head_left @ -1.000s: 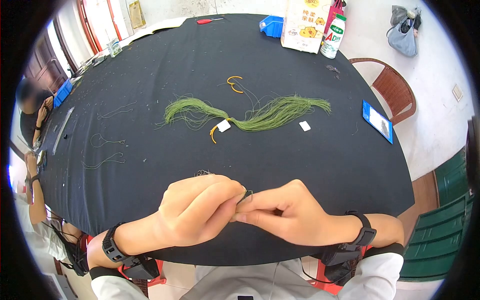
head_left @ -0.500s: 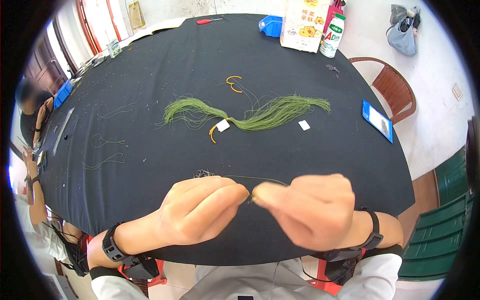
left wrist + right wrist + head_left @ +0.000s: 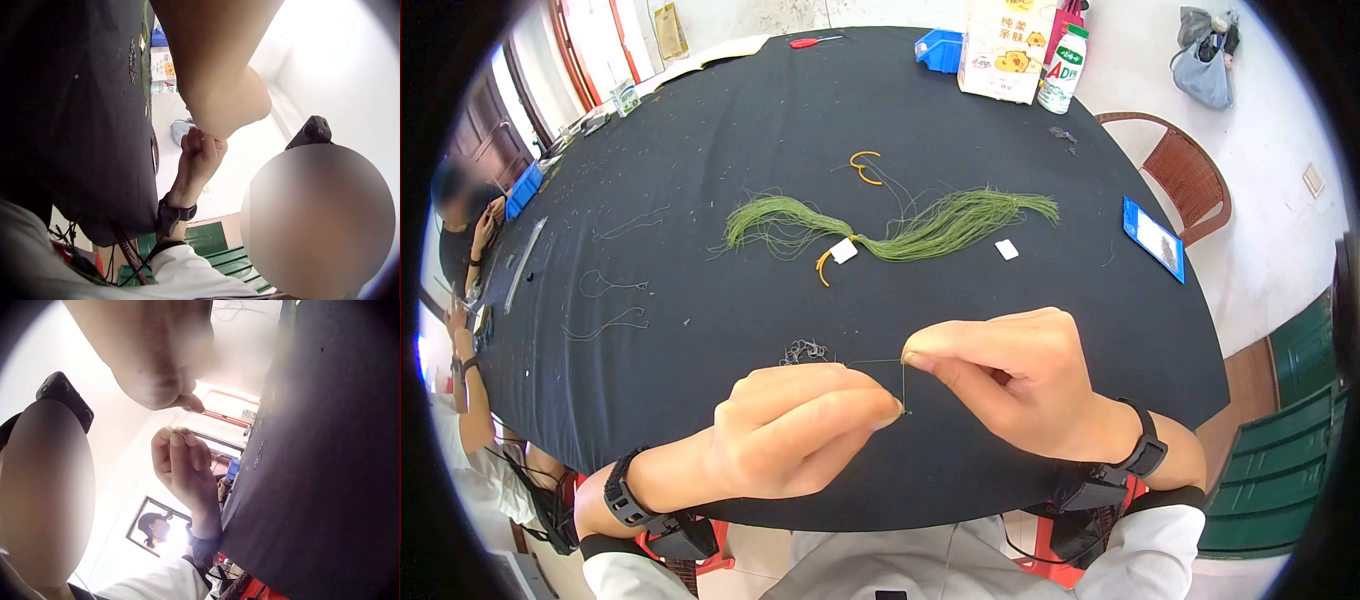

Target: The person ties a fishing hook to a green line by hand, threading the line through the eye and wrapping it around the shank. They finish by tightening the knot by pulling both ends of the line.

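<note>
Over the near part of the table my left hand (image 3: 805, 430) pinches a thin green thread (image 3: 904, 382) between thumb and forefinger. A small dark tip shows at those fingertips, too small to tell what it is. My right hand (image 3: 1010, 375) is higher and to the right, pinching the same thread, which runs straight between the two hands. Another stretch of thread leads left from the right fingertips, behind the left hand. Just beyond the left hand lies a small pile of dark wire hooks or loops (image 3: 804, 351).
A tied bundle of green thread (image 3: 950, 228) lies mid-table, with white tags (image 3: 1007, 250) and yellow ties (image 3: 866, 168) near it. Cut threads (image 3: 605, 323) lie left. A blue packet (image 3: 1153, 240) rests at the right edge; a bottle (image 3: 1064, 70) and bag stand at the back. Another person sits left.
The hands were together, then drew apart. My right hand has turned and moved up, and the thread now stretches taut between the fingertips. The left hand has barely moved.
</note>
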Motion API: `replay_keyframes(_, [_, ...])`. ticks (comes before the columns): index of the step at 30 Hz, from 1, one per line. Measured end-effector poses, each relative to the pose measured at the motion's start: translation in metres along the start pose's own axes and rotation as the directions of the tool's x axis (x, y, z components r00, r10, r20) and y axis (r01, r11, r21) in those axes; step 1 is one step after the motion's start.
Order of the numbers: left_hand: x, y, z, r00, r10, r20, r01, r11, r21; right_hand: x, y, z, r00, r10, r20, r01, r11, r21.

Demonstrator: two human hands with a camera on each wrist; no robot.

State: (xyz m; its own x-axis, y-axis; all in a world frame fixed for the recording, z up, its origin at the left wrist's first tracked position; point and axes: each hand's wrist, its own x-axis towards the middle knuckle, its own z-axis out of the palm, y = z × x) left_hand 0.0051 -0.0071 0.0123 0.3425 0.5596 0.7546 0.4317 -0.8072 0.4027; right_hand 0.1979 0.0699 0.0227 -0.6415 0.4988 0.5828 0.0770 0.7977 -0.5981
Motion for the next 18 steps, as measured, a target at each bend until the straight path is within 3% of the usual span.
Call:
replay_keyframes(9, [-0.0005, 0.0010, 0.0007, 1.000, -0.011, -0.012, 0.011, 1.000, 0.011, 0.0003, 0.0006, 0.0002, 1.000, 0.011, 0.010, -0.011, 1.000, 0.004])
replay_keyframes(14, [-0.0012, 0.0046, -0.0043, 0.999, -0.041, 0.020, 0.040, 0.997, 0.071, -0.0009, 0.0006, 0.0022, 0.957, 0.220, 0.191, -0.260, 0.939, 0.224])
replay_keyframes(18, [-0.0009, 0.0065, -0.0054, 0.999, -0.051, 0.009, 0.050, 0.996, 0.074, -0.0016, -0.0025, 0.0081, 0.866, 0.323, 0.382, -0.482, 0.742, 0.466])
